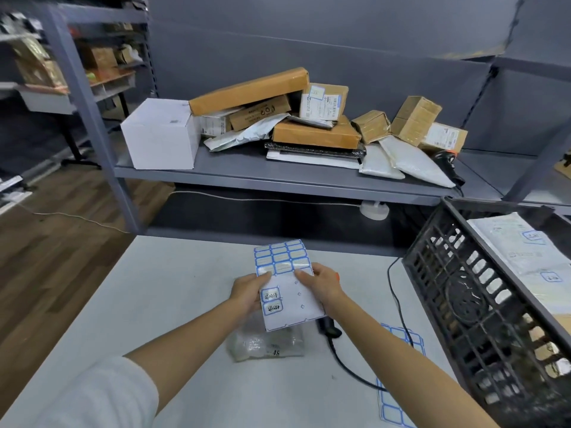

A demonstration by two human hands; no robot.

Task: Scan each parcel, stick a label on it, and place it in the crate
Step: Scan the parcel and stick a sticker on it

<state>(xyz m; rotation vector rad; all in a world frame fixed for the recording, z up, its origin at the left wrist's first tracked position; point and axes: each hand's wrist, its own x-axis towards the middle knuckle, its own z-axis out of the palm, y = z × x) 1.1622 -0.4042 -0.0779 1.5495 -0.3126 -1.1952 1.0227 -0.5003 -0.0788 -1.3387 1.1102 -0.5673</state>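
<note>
Two hands, left hand (249, 288) and right hand (321, 284), pinch the label sheet (285, 284) above the bench (154, 304), its long axis pointing away.

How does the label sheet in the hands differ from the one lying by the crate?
The held label sheet is lifted above the table, gripped by the left hand and right hand; the spare sheet lies flat, untouched. The held one has two handwritten labels and peeled gaps; the spare sheet shows neither. A black cable crosses the spare only. Both have blue-bordered labels.
</note>
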